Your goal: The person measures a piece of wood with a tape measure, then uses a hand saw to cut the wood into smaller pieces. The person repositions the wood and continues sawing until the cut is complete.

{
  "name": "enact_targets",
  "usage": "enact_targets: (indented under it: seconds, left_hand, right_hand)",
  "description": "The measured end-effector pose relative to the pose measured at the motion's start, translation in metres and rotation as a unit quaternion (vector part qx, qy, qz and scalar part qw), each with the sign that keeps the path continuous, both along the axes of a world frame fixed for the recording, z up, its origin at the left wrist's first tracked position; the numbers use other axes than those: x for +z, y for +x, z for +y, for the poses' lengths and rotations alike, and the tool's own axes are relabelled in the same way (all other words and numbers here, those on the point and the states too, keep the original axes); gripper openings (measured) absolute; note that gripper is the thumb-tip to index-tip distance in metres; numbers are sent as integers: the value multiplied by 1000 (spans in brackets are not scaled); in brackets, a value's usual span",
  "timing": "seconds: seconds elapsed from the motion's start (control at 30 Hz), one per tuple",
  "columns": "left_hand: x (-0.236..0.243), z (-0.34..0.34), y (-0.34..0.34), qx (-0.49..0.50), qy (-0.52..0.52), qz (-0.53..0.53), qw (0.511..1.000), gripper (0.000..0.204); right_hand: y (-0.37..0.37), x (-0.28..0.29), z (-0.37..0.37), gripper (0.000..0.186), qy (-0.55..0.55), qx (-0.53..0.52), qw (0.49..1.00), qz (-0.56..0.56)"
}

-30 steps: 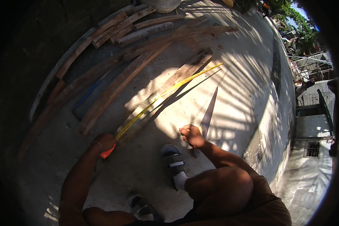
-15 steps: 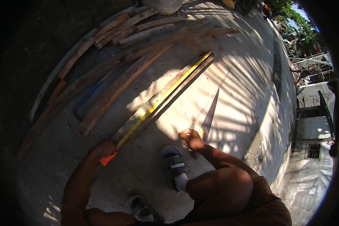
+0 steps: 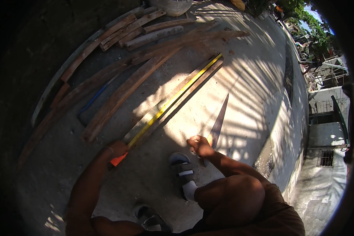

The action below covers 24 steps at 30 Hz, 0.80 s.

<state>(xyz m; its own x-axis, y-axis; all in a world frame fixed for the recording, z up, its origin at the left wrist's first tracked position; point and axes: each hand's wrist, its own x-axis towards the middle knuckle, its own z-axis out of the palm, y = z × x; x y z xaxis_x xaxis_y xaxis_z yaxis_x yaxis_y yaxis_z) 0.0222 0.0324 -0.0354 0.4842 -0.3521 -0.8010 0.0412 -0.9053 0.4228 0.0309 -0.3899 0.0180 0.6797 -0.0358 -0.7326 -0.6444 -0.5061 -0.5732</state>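
Observation:
My left hand [image 3: 118,148] is closed round an orange tape measure [image 3: 119,158] near the close end of a wooden plank [image 3: 147,114]. Its yellow blade [image 3: 173,100] runs out along the plank to the far end. My right hand [image 3: 200,144] is closed above the ground, its fingers curled; what they hold, if anything, is too small to make out. Beside and partly behind that hand lies a handsaw [image 3: 219,118], its dark blade tapering away from me. My wrist and hand cover part of its handle.
Several long boards [image 3: 126,92] lie at the left, with shorter wood pieces [image 3: 155,37] beyond them. A blue bar-like thing [image 3: 91,103] sits between boards. My sandalled foot [image 3: 181,171] is near the plank. A concrete wall [image 3: 322,173] stands at the right.
My left hand and the orange tape case have moved a little right and away from me, along the plank, and less blade is out. My right hand has stayed in place.

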Motion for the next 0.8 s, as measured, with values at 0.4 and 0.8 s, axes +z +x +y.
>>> enact_targets:
  seconds: [0.4, 0.8]
  left_hand:
    - [-15, 9, -7, 17, -4, -24, 1000, 51]
    - [81, 84, -93, 364, -68, 149, 917, 62]
  right_hand:
    - [-3, 0, 4, 32, -22, 25, 999, -5]
    - [2, -17, 5, 26, 76, 80, 993, -32]
